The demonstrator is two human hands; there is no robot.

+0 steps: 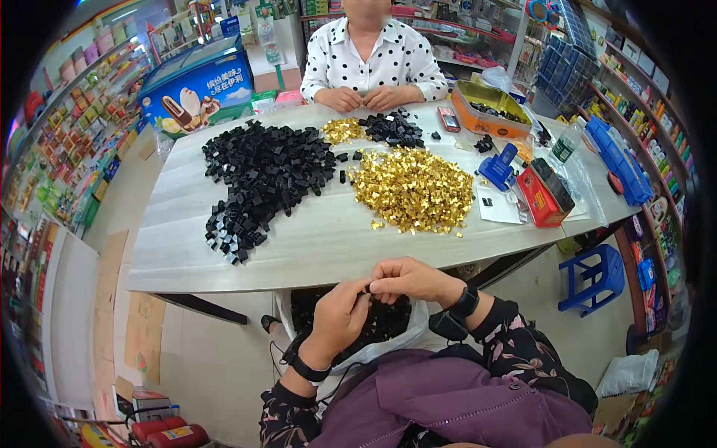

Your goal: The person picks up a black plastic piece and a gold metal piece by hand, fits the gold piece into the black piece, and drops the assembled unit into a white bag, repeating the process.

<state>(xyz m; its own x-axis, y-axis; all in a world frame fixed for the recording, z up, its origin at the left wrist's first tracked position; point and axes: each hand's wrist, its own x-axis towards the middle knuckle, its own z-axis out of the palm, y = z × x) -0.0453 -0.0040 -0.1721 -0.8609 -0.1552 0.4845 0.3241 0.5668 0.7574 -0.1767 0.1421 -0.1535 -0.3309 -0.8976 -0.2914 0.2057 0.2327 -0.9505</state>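
My left hand and my right hand meet fingertip to fingertip just off the table's near edge. Both are closed in a pinch. A small dark bit seems to sit between the fingertips, too small to name. Under them, a white bag hangs open in front of me with many small dark pieces inside. On the table lie a large heap of small black plastic pieces on the left and a heap of small shiny gold clips right of it.
Across the table a person in a dotted shirt rests both hands behind smaller gold and black heaps. To the right are an orange tin, a red box, a blue device and a bottle. A blue stool stands beyond.
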